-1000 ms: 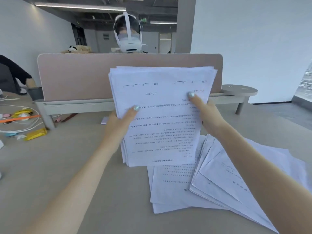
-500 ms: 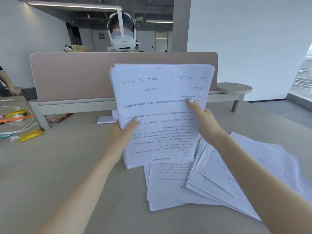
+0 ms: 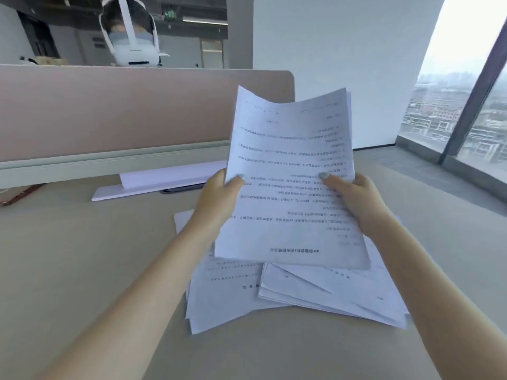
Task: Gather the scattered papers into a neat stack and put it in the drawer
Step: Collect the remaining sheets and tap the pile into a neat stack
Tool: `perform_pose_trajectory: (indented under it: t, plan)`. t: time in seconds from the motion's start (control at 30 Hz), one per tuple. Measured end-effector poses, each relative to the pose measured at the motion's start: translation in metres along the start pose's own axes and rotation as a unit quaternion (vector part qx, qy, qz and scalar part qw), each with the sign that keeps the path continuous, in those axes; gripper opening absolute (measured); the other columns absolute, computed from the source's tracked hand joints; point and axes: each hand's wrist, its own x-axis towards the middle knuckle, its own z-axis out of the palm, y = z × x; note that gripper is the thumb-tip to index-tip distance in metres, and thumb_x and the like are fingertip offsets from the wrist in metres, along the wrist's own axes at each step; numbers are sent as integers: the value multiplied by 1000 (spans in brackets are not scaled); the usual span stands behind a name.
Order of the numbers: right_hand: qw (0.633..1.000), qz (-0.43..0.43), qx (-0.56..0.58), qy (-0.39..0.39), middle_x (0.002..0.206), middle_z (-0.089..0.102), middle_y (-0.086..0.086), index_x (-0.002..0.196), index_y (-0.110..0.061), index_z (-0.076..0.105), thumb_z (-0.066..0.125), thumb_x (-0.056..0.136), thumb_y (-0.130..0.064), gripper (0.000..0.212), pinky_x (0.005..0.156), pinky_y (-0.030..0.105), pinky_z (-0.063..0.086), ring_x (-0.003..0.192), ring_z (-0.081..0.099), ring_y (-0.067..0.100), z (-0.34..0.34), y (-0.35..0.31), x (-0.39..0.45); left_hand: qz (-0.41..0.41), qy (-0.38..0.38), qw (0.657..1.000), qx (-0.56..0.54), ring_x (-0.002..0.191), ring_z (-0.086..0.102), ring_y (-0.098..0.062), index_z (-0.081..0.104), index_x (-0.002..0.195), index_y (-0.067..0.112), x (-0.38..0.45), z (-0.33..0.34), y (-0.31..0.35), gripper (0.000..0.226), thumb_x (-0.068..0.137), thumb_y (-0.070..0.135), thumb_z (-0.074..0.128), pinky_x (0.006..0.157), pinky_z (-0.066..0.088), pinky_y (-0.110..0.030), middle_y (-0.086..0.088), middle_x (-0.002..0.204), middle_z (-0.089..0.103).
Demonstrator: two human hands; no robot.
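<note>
While a spare ream (image 3: 162,181) lies flat against the divider (image 3: 115,113) on the far left, the left hand (image 3: 216,204) pinches the held bundle (image 3: 290,174) at its left edge, thumb on the front and fingers behind; the right hand (image 3: 356,204) clamps the opposite edge likewise, keeping the sheets upright, probably for squaring. Loose papers (image 3: 329,292) fan out on the desk (image 3: 82,256) beneath; no drawer is in view
</note>
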Motion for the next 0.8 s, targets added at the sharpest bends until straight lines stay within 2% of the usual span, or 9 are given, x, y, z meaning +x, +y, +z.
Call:
perform_pose_trajectory:
  t: [0.13, 0.23, 0.33, 0.43, 0.5, 0.57, 0.63, 0.7, 0.8]
  plan:
    - [993, 81, -57, 63, 87, 72, 8, 94, -11, 65, 69, 83, -22, 16, 61, 32, 60, 62, 70, 20, -65, 21, -4, -49, -83, 995, -20, 82, 59, -23, 63, 91, 20, -1, 58, -3, 13, 88, 17, 51, 72, 42, -30, -7, 94, 65]
    - [946, 144, -280, 74, 96, 67, 11, 102, -10, 57, 61, 85, -19, 19, 73, 35, 54, 80, 64, 26, -92, 64, -8, -66, -152, 979, 123, 103, 58, -24, 60, 114, 18, -7, 79, -28, 26, 91, 16, 48, 78, 39, -26, -10, 117, 59]
    - [857, 190, -467, 103, 132, 54, 12, 129, -15, 45, 54, 86, -34, 48, 98, 40, 39, 120, 50, 31, -97, 103, -21, -90, -174, 955, 225, 68, 43, -16, 41, 75, 31, -15, 85, -61, 19, 91, 23, 46, 57, 28, -27, -2, 81, 47]
    - [850, 156, -481, 152, 142, 45, 8, 139, -20, 38, 48, 88, -39, 55, 105, 40, 28, 132, 38, 30, -91, 112, -27, -94, -164, 957, 220, 61, 30, -2, 28, 69, 35, -15, 94, -70, 30, 92, 25, 45, 55, 21, -23, 12, 79, 33]
    - [845, 153, -487, 157, 142, 45, 8, 139, -20, 38, 47, 89, -40, 55, 105, 40, 27, 132, 37, 29, -87, 115, -27, -128, -151, 969, 147, 82, 51, -10, 52, 102, 27, -11, 96, -63, 13, 90, 26, 48, 67, 32, -27, 7, 101, 46]
    - [847, 156, -483, 160, 140, 47, 7, 138, -21, 39, 47, 88, -40, 54, 106, 40, 26, 131, 39, 29, -86, 115, -28, -202, -126, 971, 29, 107, 54, -22, 45, 131, 10, -2, 95, -55, 54, 83, 32, 58, 88, 39, -31, 0, 117, 52]
    - [854, 148, -470, 168, 138, 48, 6, 138, -22, 41, 47, 88, -38, 53, 105, 40, 26, 129, 40, 29, -86, 116, -29, -269, -101, 956, -63, 96, 62, -24, 54, 121, 4, 10, 92, -63, 60, 72, 36, 66, 88, 45, -32, -7, 107, 61]
    - [858, 130, -464, 177, 137, 50, 5, 137, -21, 42, 47, 89, -36, 51, 105, 39, 27, 128, 42, 28, -86, 117, -31, -289, -103, 948, -85, 61, 61, -18, 64, 92, 6, 15, 88, -67, 24, 83, 29, 60, 62, 47, -24, -4, 73, 63]
    - [866, 103, -450, 194, 133, 56, 6, 136, -17, 45, 47, 91, -29, 47, 100, 36, 32, 124, 48, 29, -86, 115, -32, -300, -147, 942, -47, 93, 63, -26, 61, 113, 7, 21, 88, -72, 39, 86, 34, 55, 86, 50, -34, -10, 106, 67]
